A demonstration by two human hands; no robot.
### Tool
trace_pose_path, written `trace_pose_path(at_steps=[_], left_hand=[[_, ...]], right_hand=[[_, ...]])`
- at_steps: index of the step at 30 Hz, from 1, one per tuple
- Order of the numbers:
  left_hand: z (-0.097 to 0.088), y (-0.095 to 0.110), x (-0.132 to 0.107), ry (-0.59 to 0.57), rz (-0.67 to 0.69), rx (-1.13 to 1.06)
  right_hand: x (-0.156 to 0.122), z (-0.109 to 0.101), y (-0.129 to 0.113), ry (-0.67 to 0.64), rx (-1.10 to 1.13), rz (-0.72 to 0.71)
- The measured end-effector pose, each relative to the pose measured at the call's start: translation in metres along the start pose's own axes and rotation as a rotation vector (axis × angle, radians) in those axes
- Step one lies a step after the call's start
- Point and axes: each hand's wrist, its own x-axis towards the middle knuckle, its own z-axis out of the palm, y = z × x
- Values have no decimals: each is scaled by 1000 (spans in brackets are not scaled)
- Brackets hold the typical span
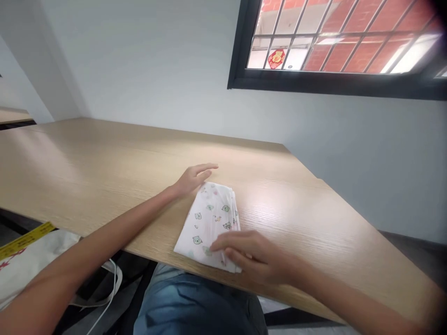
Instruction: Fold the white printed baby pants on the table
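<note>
A folded white cloth (211,218) printed with small animal faces lies on the wooden table (104,163) near its front edge. My left hand (193,178) rests at the cloth's far left corner, fingers stretched out and flat. My right hand (251,255) lies on the cloth's near right corner, fingers extended and pressing down on the fabric. Neither hand grips the cloth.
A white bag (31,265) with straps and a yellow strip sits below the table at the left. My blue-jeaned lap (195,307) shows under the front edge. A grey wall runs behind the table, with a black-framed window (335,56) at the upper right.
</note>
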Motion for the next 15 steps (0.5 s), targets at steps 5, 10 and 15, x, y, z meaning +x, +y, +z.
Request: trace_pose_path(at_steps=[5,10,15], left_hand=[[-11,21,-53,-259,67,112],[-13,24,-88,-552,-27,318],[-10,37,-120,-671,66,354]], right_hand=[[8,-16,27,90,-329,-25],[-4,-7,23,-94,-430,79],[-35,23,6,-38,-481,36]])
